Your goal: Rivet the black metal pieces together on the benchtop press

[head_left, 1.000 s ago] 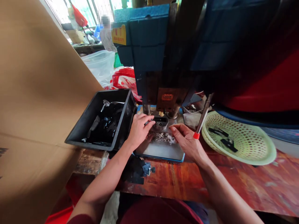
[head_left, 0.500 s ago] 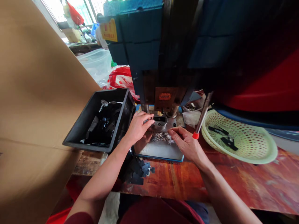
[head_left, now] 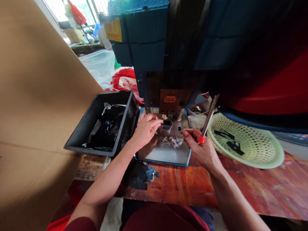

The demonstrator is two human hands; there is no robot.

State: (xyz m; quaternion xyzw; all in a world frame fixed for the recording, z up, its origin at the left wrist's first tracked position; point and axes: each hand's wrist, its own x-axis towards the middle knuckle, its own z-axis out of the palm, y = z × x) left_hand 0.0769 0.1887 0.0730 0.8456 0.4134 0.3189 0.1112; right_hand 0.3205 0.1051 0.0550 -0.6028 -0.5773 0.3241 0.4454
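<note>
So, head cam: left hand had slid further over the die, fingers half-curled, and right hand had drifted outward by the red-tipped lever, nearly pinched; couldn't tell if either held anything. Die was smooth grey metal, dark rectangle on top, under the press, behind gritty scraps.

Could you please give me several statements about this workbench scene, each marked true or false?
1. The left hand is at the metal block below the machine. True.
2. The black bin stands right of the machine. False: it stands on the left.
3. Black pieces lie in the pale green basket. True.
4. The right hand is inside the basket. False: it is outside, at the metal plate's right edge.
5. Shiny scraps lie on the plate. True.
</note>
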